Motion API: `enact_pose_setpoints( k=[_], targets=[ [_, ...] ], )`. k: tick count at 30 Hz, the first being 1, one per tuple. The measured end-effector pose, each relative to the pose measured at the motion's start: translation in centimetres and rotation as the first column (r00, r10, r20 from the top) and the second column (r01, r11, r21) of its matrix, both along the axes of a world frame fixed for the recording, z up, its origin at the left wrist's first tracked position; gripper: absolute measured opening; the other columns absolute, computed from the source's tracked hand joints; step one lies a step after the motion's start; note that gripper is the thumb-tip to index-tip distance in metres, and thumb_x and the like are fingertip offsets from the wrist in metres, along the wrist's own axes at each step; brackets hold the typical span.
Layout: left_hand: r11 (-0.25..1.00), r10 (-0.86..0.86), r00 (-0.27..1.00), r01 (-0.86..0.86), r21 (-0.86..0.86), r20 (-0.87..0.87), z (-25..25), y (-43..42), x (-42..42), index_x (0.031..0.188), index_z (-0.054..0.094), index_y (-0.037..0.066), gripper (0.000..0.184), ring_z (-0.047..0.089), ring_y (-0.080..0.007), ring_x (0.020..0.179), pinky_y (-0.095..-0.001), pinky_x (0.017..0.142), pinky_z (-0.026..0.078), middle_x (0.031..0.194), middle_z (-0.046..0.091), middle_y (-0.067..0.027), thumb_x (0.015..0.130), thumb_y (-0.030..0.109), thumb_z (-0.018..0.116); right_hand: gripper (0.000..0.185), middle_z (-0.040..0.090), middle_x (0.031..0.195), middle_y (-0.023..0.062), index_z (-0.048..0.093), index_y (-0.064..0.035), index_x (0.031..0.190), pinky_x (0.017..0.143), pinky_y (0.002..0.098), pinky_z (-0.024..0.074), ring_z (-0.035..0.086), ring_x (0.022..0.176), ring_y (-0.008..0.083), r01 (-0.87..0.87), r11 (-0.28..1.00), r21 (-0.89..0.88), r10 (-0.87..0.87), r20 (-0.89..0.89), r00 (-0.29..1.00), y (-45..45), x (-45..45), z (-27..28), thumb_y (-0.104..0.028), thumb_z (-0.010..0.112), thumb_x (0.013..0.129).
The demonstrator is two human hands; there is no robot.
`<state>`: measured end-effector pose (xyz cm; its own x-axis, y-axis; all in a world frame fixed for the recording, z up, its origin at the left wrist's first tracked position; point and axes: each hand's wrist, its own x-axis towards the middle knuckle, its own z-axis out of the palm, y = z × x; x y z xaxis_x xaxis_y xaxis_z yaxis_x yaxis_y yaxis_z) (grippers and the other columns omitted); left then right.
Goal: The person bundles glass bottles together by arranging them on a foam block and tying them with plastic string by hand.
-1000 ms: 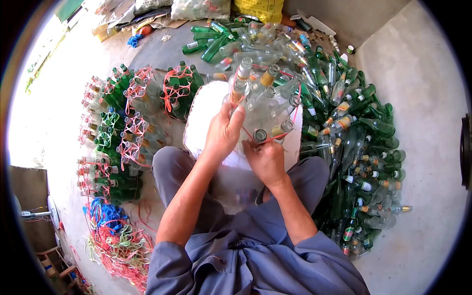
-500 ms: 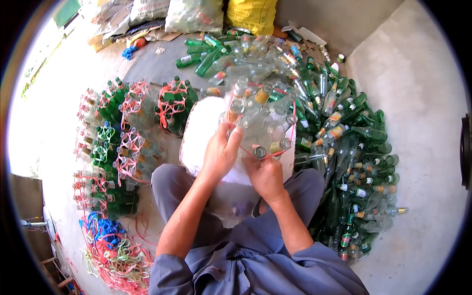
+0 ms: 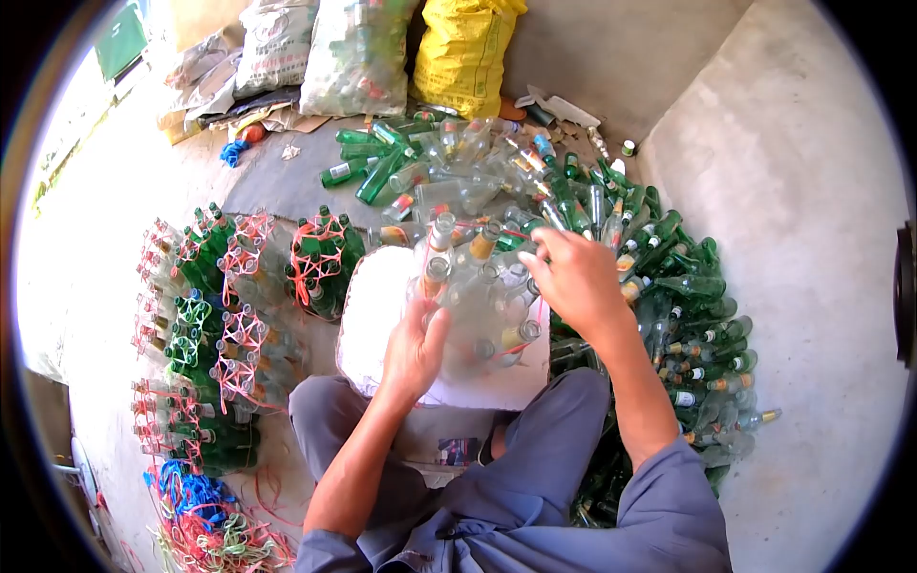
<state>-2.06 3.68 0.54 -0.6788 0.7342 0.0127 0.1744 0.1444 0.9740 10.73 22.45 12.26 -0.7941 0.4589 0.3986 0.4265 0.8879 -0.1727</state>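
Note:
Clear glass bottles (image 3: 484,277) stand close together in front of me, with a red plastic strap (image 3: 506,232) running around their necks. They rest on a white-topped block (image 3: 371,306) between my knees. My left hand (image 3: 415,349) is at the near left of the group, touching or nearly touching a bottle with a gold-coloured neck (image 3: 435,275); its thumb is raised and its fingers are partly hidden. Over the far right corner is my right hand (image 3: 576,282), fingers curved and apart close to the strap. Contact with the strap there is unclear.
Loose green and clear bottles (image 3: 693,286) are heaped from the back round to the right. Strapped bottle bundles (image 3: 205,334) stand at left, beside a tangle of coloured straps (image 3: 215,530). A yellow sack (image 3: 465,57) and a white sack (image 3: 355,62) stand against the back wall.
My right hand has moved from the near edge of the bottles up to their far right corner, its fingers opening. My left hand stays at the left side. The view has shifted slightly.

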Motion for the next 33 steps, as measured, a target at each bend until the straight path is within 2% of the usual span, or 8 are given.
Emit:
enact_pose_setpoints(
  k=[3, 6, 9, 12, 18, 26, 33],
  targets=[
    [1.0, 0.013, 1.0, -0.013, 0.026, -0.021, -1.0, 0.1, 0.0, 0.107, 0.061, -0.002, 0.041, 0.059, -0.0199, 0.084, -0.0353, 0.08, 0.048, 0.088, 0.067, -0.0139, 0.099, 0.037, 0.052, 0.038, 0.07, 0.079, 0.0097, 0.068, -0.0054, 0.107, 0.069, 0.0424, 0.0548, 0.069, 0.077, 0.033, -0.097, 0.979, 0.178, 0.081, 0.095, 0.992, 2.5, -4.2, -1.6, -0.032, 0.079, 0.082],
    [1.0, 0.003, 1.0, -0.002, 0.024, -0.027, -1.2, 0.1, -0.1, 0.109, 0.06, -0.002, 0.043, 0.062, -0.0224, 0.088, -0.0363, 0.083, 0.049, 0.092, 0.069, -0.0149, 0.099, 0.039, 0.052, 0.043, 0.07, 0.08, 0.0101, 0.067, -0.0052, 0.104, 0.073, 0.0432, 0.0556, 0.07, 0.081, 0.0329, -0.26, 0.933, 0.249, 0.211, 0.208, 0.955, 4.4, -7.1, -4.0, -0.038, 0.08, 0.079],
    [1.0, 0.0, 0.999, 0.001, 0.026, -0.042, -1.3, 0.1, -0.1, 0.11, 0.06, -0.001, 0.044, 0.062, -0.0233, 0.09, -0.0367, 0.086, 0.049, 0.095, 0.07, -0.0155, 0.099, 0.041, 0.052, 0.043, 0.07, 0.082, 0.0125, 0.064, -0.0047, 0.098, 0.072, 0.0434, 0.0557, 0.07, 0.081, 0.0331, -0.22, 0.968, 0.124, 0.133, 0.493, 0.86, 5.0, -8.6, -4.9, -0.038, 0.081, 0.077],
    [0.999, -0.001, 0.999, 0.002, 0.033, -0.044, -1.4, 0.2, -0.1, 0.109, 0.06, -0.001, 0.045, 0.062, -0.0229, 0.089, -0.037, 0.085, 0.049, 0.094, 0.069, -0.0156, 0.099, 0.042, 0.051, 0.042, 0.07, 0.081, 0.015, 0.061, -0.0032, 0.092, 0.073, 0.0442, 0.0557, 0.07, 0.081, 0.0347, -0.258, 0.958, 0.122, 0.178, 0.452, 0.874, 5.2, -8.4, -5.5, -0.036, 0.082, 0.075],
    [0.999, -0.018, 0.999, 0.02, 0.044, -0.046, -1.3, 0.0, -0.2, 0.107, 0.06, 0.0, 0.045, 0.059, -0.0214, 0.085, -0.0366, 0.081, 0.048, 0.088, 0.066, -0.0128, 0.1, 0.043, 0.05, 0.043, 0.069, 0.079, 0.0169, 0.059, -0.001, 0.095, 0.071, 0.0462, 0.0555, 0.07, 0.08, 0.0371, -0.345, 0.936, 0.065, 0.278, 0.464, 0.841, 6.1, -8.4, -5.3, -0.032, 0.082, 0.076],
    [0.998, -0.039, 0.999, 0.04, 0.058, -0.005, -0.9, -0.1, -0.2, 0.105, 0.06, 0.0, 0.041, 0.05, -0.014, 0.072, -0.0315, 0.068, 0.045, 0.079, 0.059, -0.0072, 0.1, 0.039, 0.05, 0.042, 0.068, 0.074, 0.0191, 0.059, 0.0001, 0.092, 0.067, 0.0477, 0.0548, 0.069, 0.074, 0.0383, -0.266, 0.962, 0.054, 0.219, 0.423, 0.879, 5.6, -8.2, -5.2, -0.031, 0.082, 0.075],
    [0.997, -0.023, 1.0, 0.024, 0.069, -0.007, -1.1, 0.1, -0.1, 0.103, 0.06, 0.0, 0.04, 0.048, -0.0127, 0.069, -0.0303, 0.065, 0.042, 0.074, 0.054, -0.0042, 0.101, 0.038, 0.05, 0.043, 0.068, 0.072, 0.0188, 0.061, -0.0003, 0.09, 0.067, 0.0478, 0.0551, 0.07, 0.073, 0.0384, -0.201, 0.979, 0.041, 0.165, 0.424, 0.891, 5.5, -8.4, -5.0, -0.034, 0.083, 0.074]
  ],
)
